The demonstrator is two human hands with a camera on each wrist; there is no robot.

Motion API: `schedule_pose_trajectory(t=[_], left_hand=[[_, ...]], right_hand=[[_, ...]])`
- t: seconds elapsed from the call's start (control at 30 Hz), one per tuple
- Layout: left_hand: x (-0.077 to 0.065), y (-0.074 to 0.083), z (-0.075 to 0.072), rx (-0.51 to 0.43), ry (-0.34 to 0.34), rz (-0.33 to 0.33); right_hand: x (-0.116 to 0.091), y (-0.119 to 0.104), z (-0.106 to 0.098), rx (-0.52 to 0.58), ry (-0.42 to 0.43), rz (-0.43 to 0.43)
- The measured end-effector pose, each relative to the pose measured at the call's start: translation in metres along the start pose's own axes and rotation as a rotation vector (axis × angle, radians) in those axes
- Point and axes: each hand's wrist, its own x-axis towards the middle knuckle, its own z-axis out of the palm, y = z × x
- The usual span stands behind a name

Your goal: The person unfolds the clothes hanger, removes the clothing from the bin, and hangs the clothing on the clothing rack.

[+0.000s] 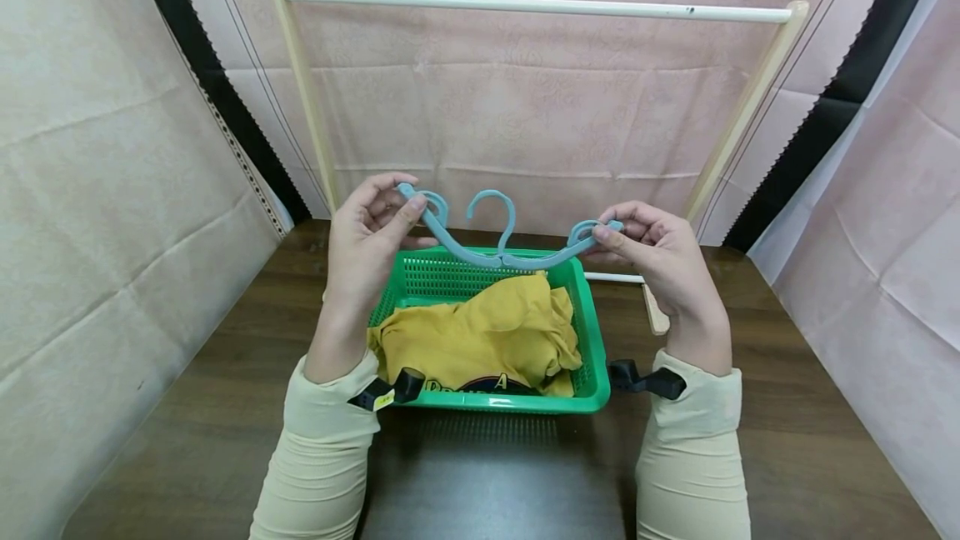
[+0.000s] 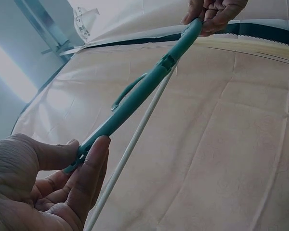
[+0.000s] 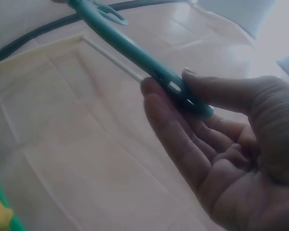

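Observation:
A light blue clothes hanger (image 1: pixel 468 254) is held up over the far side of a green basket (image 1: pixel 602 357), its hook curving upward. At the hanger's left end, my left hand (image 1: pixel 365 232) pinches it between thumb and fingers. My right hand (image 1: pixel 660 252) pinches the opposite end the same way. Both wrist views show the hanger (image 2: pixel 135 102) (image 3: pixel 130 53) gripped near its slotted tip. Inside the basket lies a crumpled yellow garment (image 1: pixel 480 327) with a dark printed patch at its near edge.
Behind the basket stands a rack with a white crossbar (image 1: pixel 525 3) and cream side posts (image 1: pixel 307 94). A foot (image 1: pixel 656 315) of the rack sits on the brown wooden table (image 1: pixel 495 473), right of the basket. Pale cloth (image 1: pixel 112 190) walls enclose the table.

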Motion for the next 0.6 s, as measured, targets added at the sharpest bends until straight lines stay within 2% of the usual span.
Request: schedule_pose_trajectory(t=[0.3, 0.43, 0.6], left_hand=[[-0.0005, 0.0011, 0.0019, -0.051, 0.01, 0.029], [-0.0011, 0.0006, 0.0011, -0.039, 0.006, 0.03], [-0.0006, 0.0, -0.0018, 0.004, -0.01, -0.006]], right_hand=[[-0.0023, -0.0023, 0.0011, -0.081, -0.115, 0.061], [-0.0028, -0.0029, 0.0025, -0.103, -0.095, 0.033], [-0.0029, -0.0025, 0.0007, -0.084, -0.04, -0.043]])
